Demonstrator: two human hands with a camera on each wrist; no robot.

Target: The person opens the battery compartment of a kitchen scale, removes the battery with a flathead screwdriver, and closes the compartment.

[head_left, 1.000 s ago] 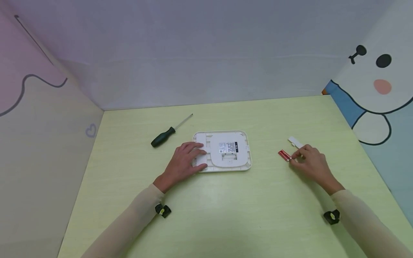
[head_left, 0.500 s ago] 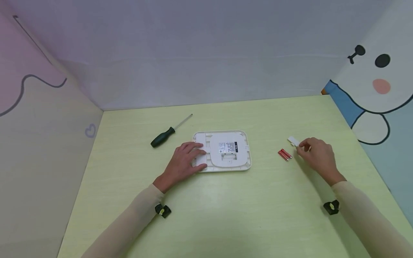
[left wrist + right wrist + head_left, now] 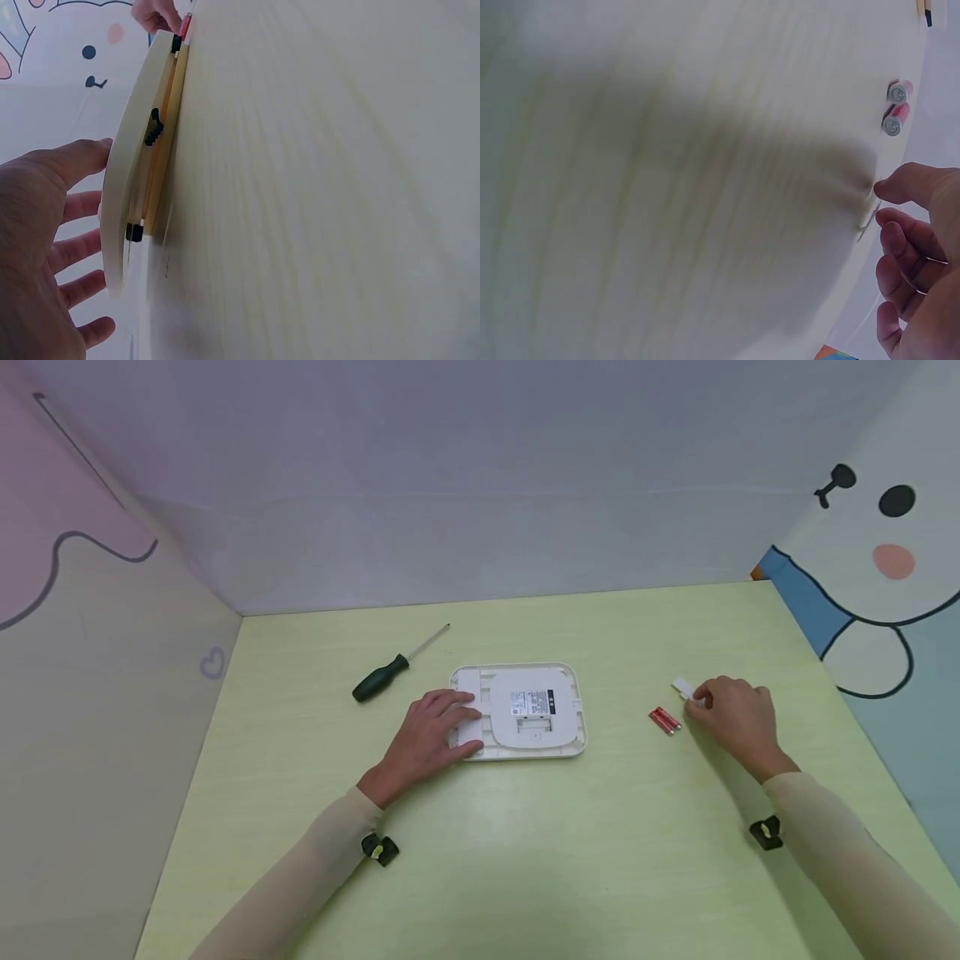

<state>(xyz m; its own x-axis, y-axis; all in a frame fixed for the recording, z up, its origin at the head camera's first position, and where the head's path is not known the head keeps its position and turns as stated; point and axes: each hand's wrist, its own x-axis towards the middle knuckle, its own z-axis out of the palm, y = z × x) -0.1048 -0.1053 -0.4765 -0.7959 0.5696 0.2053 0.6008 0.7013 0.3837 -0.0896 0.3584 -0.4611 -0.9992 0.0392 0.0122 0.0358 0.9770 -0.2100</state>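
Observation:
A white flat device [image 3: 510,731] with rounded corners lies back side up, showing a printed label and an uncovered battery slot. My left hand [image 3: 427,735] rests on its left end with fingers spread; in the left wrist view the thumb touches the device's edge [image 3: 120,195]. Farther right, my right hand [image 3: 738,718] pinches the near end of a small white battery cover [image 3: 681,687] between thumb and index finger. The fingertips hide part of the cover. Two red batteries [image 3: 664,721] lie side by side just left of that hand.
A screwdriver [image 3: 380,679] with a dark green handle lies behind the left hand, its shaft pointing to the back right. Walls border the pale wooden table [image 3: 555,860] at the back, left and right.
My right hand has left the batteries, which now lie parallel, and moved slightly back and right onto the battery cover. The left hand and the device have stayed put.

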